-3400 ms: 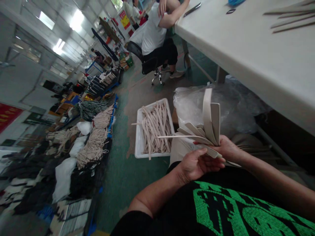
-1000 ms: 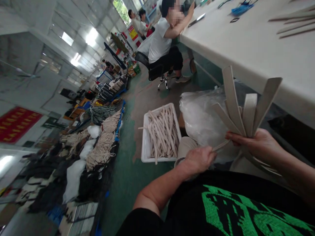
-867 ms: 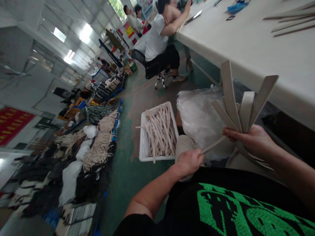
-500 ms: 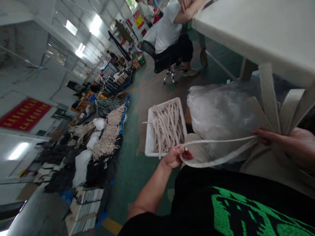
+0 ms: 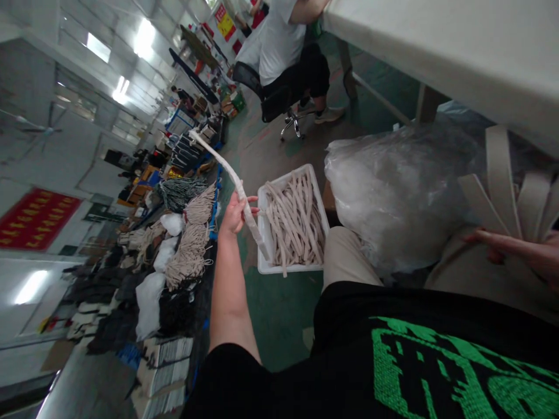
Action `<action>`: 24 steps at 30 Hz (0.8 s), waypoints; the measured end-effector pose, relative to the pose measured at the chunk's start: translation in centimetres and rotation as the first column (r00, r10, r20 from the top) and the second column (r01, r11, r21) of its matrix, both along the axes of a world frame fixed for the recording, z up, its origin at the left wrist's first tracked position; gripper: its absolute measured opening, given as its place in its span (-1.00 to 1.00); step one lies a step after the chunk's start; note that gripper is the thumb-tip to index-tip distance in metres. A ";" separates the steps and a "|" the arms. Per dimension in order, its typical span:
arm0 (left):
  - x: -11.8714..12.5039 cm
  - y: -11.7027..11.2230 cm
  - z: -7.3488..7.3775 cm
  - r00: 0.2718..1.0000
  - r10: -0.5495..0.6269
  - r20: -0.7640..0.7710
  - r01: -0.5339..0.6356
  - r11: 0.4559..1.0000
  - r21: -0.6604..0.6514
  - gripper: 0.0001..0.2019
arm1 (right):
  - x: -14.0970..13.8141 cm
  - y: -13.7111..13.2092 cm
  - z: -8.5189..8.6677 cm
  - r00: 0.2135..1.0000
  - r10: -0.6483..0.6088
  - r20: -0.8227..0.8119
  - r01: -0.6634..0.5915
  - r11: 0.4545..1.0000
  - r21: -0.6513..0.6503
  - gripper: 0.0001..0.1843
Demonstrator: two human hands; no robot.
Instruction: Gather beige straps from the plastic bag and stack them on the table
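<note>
My left hand (image 5: 236, 211) is stretched out to the left, closed round one beige webbing strap (image 5: 227, 177) that sticks up and away from it. It hovers beside the white plastic bin (image 5: 262, 241) on the floor, which holds several more straps (image 5: 295, 218). My right hand (image 5: 519, 251) at the right edge grips a fanned bundle of beige straps (image 5: 502, 186) under the table edge; only part of that hand shows.
A clear plastic bag (image 5: 393, 186) bulges between the bin and my right hand. The white table (image 5: 437, 52) runs along the top right. A person in a white shirt (image 5: 282, 41) sits on a wheeled chair beyond. Piles of cords and bags (image 5: 174, 256) lie on the green floor at left.
My left hand has drawn one strap out of the bundle and swung it out to the left, up beside the white bin. My right hand keeps the bundle.
</note>
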State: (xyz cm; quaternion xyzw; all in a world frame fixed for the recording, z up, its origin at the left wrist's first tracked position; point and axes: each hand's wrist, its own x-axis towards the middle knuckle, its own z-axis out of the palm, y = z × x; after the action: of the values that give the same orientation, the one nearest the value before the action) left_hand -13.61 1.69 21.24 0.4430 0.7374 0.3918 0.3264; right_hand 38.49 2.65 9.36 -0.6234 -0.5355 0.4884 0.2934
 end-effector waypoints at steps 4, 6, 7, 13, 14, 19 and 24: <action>0.8 3.5 -5.0 0.865 -0.119 -0.488 -0.037 0.954 -0.298 -0.53 | 0.7 -0.4 -0.9 0.994 -0.056 -0.089 0.042 0.988 -0.149 -0.33; 3.6 4.3 -8.4 0.815 -0.223 -0.536 0.014 0.930 -0.366 -0.58 | 0.9 -0.5 -1.5 0.986 -0.124 -0.116 0.101 0.978 -0.180 -0.46; 5.6 4.3 -10.3 0.809 -0.285 -0.513 0.073 0.916 -0.394 -0.64 | 0.9 -0.5 -1.7 0.980 -0.153 -0.129 0.127 0.974 -0.189 -0.54; 19.9 1.5 -20.3 0.618 -0.714 -0.328 0.469 0.670 -0.575 -0.76 | 1.2 -0.7 -2.5 0.961 -0.226 -0.158 0.186 0.954 -0.234 -0.83; 21.6 1.0 -21.3 0.581 -0.748 -0.321 0.491 0.636 -0.595 -0.69 | 1.3 -0.7 -2.6 0.959 -0.231 -0.161 0.191 0.953 -0.235 -0.83; 24.4 -0.1 -23.3 0.471 -0.798 -0.376 0.481 0.590 -0.649 -0.71 | 1.4 -1.3 -2.9 0.957 -0.231 -0.175 0.189 0.955 -0.227 -0.80; 23.0 0.4 -21.7 0.462 -0.784 -0.415 0.451 0.610 -0.651 -0.81 | 1.7 -1.5 -3.0 0.953 -0.234 -0.193 0.185 0.952 -0.243 -0.78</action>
State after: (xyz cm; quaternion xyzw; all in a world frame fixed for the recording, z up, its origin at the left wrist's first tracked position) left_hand 9.41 2.04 -0.42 0.7058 0.6482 -0.1301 0.2545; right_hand 40.15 1.12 6.37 -0.6482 -0.3723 0.5768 0.3295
